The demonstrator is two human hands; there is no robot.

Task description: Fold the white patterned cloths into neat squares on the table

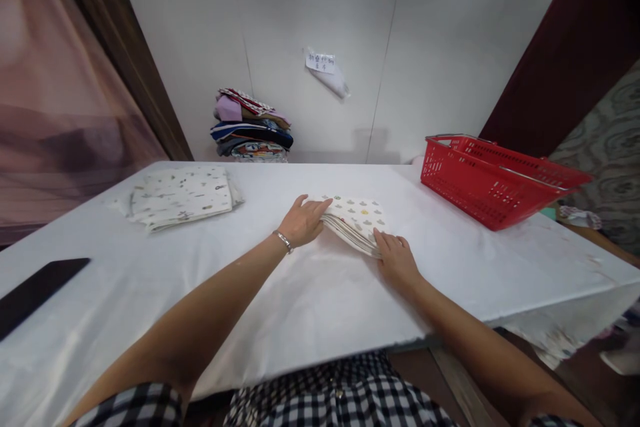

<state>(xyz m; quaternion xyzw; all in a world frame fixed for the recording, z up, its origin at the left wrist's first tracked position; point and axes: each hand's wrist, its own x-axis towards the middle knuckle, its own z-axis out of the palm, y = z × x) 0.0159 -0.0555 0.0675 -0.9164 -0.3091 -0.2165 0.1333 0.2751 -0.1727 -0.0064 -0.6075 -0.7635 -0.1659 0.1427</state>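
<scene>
A folded white cloth [357, 217] with small grey, yellow and green prints lies on the white-covered table [280, 307] in front of me. Its layers show along the near edge, which bows up a little off the table. My left hand [304, 221] grips the cloth's left corner, thumb and fingers closed on it. At the right near corner, my right hand [397, 257] holds the layers between thumb and fingers. The undersides of both grips are hidden.
Another folded white printed cloth [183, 197] lies at the table's left. A red plastic basket [480, 180] stands at the right. Several folded fabrics [253, 130] are stacked at the back by the wall. A flat black object [43, 287] rests near the left edge.
</scene>
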